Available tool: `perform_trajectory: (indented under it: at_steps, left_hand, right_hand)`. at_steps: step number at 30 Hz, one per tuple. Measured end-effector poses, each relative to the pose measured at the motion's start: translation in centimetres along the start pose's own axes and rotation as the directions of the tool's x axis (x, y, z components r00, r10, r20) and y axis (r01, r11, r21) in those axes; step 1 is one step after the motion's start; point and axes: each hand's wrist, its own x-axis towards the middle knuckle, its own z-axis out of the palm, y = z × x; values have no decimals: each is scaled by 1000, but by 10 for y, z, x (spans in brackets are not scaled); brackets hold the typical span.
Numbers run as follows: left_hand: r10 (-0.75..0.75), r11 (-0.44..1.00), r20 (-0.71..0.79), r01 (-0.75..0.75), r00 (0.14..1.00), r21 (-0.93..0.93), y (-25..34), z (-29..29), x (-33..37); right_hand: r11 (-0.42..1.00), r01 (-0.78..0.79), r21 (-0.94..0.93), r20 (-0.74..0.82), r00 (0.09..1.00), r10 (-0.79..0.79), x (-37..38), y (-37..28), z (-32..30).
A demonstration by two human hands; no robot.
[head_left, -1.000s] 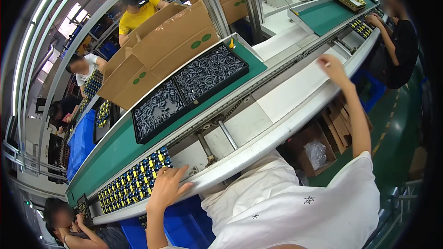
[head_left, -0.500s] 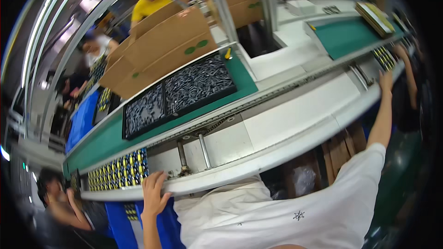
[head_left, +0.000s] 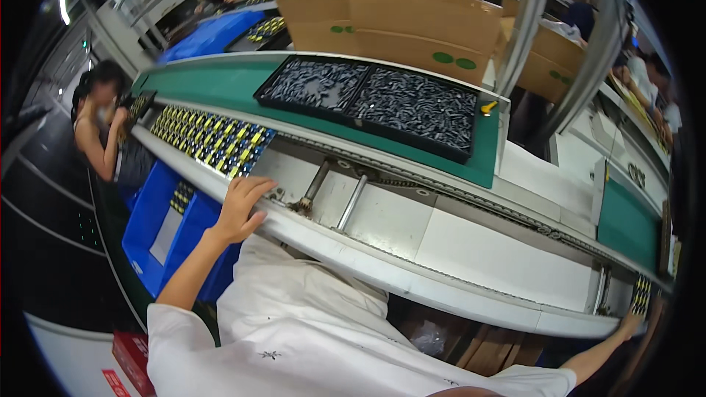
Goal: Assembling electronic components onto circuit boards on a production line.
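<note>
My left hand point(head_left: 243, 209) lies on the near white rail point(head_left: 331, 250) of the conveyor, its fingers apart and holding nothing. Just beyond its fingertips begins a row of black-and-yellow circuit board panels point(head_left: 209, 138), running away to the left on the track. At the far right end my right arm is stretched out. My right hand point(head_left: 629, 326) is at the near edge of another black-and-yellow circuit board panel point(head_left: 641, 295). Its fingers are too small and unclear to tell whether they grip it.
Behind the conveyor, a black two-part tray point(head_left: 360, 95) of small dark parts sits on a green mat point(head_left: 213, 77). Cardboard boxes point(head_left: 419, 22) stand behind it. A blue bin point(head_left: 147, 231) is below left. A person point(head_left: 103, 121) sits at the left end; others work beyond.
The view has swung left, so the conveyor now slopes down to the right. My left hand is still on the rail, and my right hand is still beside the right-end panel.
</note>
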Motion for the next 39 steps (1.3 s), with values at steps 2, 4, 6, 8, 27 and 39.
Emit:
perform_trajectory:
  at_steps: [2,4,6,8,27,39]
  left_hand:
    - [4,1000,-8,-5,1000,-12,-3,-1,-2]
    - [27,1000,-19,-27,999,-8,-10,3,-7]
    - [15,1000,-44,-15,999,-12,-18,7,-12]
    - [62,997,-48,-64,997,-44,-25,12,-8]
    - [151,989,-145,-149,978,27,-33,-11,84]
    - [374,884,-210,-416,903,-216,-29,6,78]
  right_hand:
    - [1000,12,5,-4,1000,-11,-5,-11,-8]
    - [1000,-18,21,-8,1000,18,-5,-20,-21]
    - [998,-43,49,-9,999,44,-5,-24,-37]
    - [993,-75,87,6,997,75,-15,-19,-51]
    - [888,445,114,-24,895,-446,-214,-131,-140]
    - [726,648,232,-44,752,-658,-360,-213,-234]
